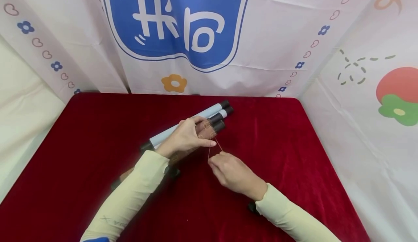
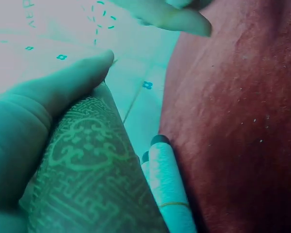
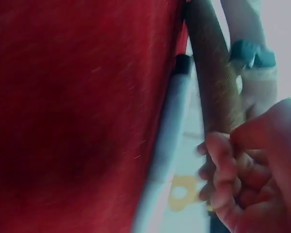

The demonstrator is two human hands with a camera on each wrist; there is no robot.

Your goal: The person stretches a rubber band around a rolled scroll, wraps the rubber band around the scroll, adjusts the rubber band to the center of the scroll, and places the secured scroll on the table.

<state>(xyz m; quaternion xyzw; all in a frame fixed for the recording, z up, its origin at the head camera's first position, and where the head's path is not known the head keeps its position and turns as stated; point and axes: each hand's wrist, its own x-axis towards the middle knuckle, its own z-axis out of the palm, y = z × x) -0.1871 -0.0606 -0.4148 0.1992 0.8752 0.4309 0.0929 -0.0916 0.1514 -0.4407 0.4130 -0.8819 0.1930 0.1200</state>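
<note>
A brown patterned scroll (image 1: 204, 128) with black end knobs is gripped near its upper right end by my left hand (image 1: 184, 137). The thumb lies along it in the left wrist view, where gold-like motifs show on the scroll (image 2: 89, 155). A thin cord (image 1: 219, 144) runs from this end down to my right hand (image 1: 233, 171), whose curled fingers pinch it. In the right wrist view those fingers (image 3: 225, 167) are close to the brown scroll (image 3: 216, 82). Just behind lies a pale blue scroll (image 1: 164, 136) with black ends, partly hidden by the left hand.
A dark red velvet cloth (image 1: 277, 155) covers the table. White printed curtains (image 1: 271, 35) hang behind and at the sides, close to the table's back edge. In the left wrist view a thin band crosses the pale scroll (image 2: 169, 179).
</note>
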